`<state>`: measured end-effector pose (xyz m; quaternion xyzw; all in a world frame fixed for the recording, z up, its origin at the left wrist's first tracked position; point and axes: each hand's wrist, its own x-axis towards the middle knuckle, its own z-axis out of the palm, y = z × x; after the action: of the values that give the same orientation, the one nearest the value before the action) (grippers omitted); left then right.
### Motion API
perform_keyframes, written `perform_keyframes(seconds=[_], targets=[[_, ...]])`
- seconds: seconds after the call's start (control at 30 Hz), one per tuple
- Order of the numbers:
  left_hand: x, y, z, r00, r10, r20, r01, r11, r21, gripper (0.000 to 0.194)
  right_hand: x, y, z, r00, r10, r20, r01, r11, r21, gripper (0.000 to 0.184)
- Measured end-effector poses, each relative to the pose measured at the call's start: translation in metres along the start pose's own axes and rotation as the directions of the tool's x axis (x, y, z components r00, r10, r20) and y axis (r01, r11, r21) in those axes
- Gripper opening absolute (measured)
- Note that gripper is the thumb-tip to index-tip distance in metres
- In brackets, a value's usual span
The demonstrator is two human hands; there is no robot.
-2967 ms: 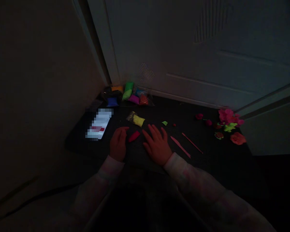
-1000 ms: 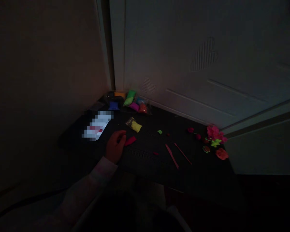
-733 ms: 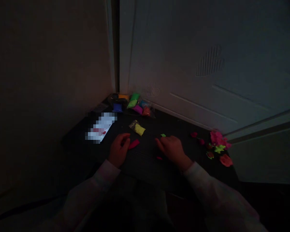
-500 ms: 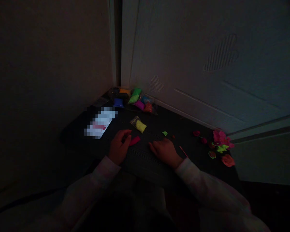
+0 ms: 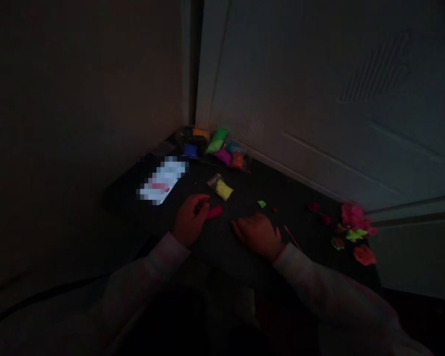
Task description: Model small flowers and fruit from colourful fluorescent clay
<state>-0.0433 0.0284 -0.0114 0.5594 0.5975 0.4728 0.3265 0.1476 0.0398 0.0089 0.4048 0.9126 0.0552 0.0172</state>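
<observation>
In dim light, my left hand (image 5: 190,220) rests on the dark table, its thumb and forefinger curved with a gap between them. A pink strip of modelling clay (image 5: 214,212) lies against the thumb side of that hand. To the right, my right hand (image 5: 257,235) is palm down with its fingers bent together; anything under them is hidden. Just beyond it lie a small green clay piece (image 5: 261,203) and a tiny orange bit (image 5: 275,210). A thin pink stick (image 5: 291,237) is beside the right wrist. A bag of yellow clay (image 5: 222,189) sits beyond the left hand.
Several coloured clay bags (image 5: 218,142) are heaped in the back corner. A bright, blurred-out screen-like rectangle (image 5: 165,180) lies at left. Pink and green flower-like shapes (image 5: 354,217) cover the right end of the dark table (image 5: 244,264). A white door panel (image 5: 300,99) stands behind.
The view has shifted, so everything on the table appears farther right. My hands keep nearly the same place relative to the pink clay. A pinkish tip now shows beside my right hand.
</observation>
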Motion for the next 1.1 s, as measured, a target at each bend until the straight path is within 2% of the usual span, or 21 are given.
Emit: perform_keyframes(seconds=[0.13, 0.3, 0.47, 0.63, 0.8, 0.97, 1.1], targets=[[0.001, 0.002, 0.000, 1.000, -0.012, 0.000, 0.012, 1.000, 0.004, 0.020, 0.004, 0.005, 0.002, 0.998, 0.058, -0.007, -0.058, 0.998, -0.011, 0.037], [0.001, 0.003, 0.000, 1.000, -0.009, 0.005, 0.009, 1.000, 0.008, 0.019, 0.004, 0.003, 0.002, 1.000, -0.016, 0.017, 0.016, 1.000, 0.020, 0.034], [0.000, 0.002, -0.001, 1.000, -0.001, 0.001, 0.001, 1.000, 0.015, 0.020, 0.006, 0.003, 0.002, 0.999, 0.035, -0.005, -0.035, 0.999, 0.010, 0.036], [0.000, 0.001, -0.001, 1.000, 0.030, -0.002, -0.030, 0.999, 0.030, 0.019, 0.005, -0.002, 0.002, 1.000, -0.027, -0.003, 0.027, 0.999, 0.037, 0.035], [0.000, 0.003, 0.000, 1.000, 0.011, 0.005, -0.011, 1.000, 0.026, 0.019, 0.008, 0.000, 0.004, 0.999, 0.027, -0.023, -0.027, 0.999, 0.024, 0.036], [0.000, 0.003, -0.001, 1.000, 0.006, 0.006, -0.006, 1.000, 0.024, 0.018, 0.002, -0.008, 0.005, 0.999, -0.051, -0.001, 0.051, 0.997, 0.057, 0.033], [0.000, 0.003, -0.001, 1.000, -0.004, 0.010, 0.004, 1.000, 0.026, 0.019, 0.009, -0.002, 0.006, 0.999, 0.038, -0.018, -0.038, 0.999, 0.037, 0.037]])
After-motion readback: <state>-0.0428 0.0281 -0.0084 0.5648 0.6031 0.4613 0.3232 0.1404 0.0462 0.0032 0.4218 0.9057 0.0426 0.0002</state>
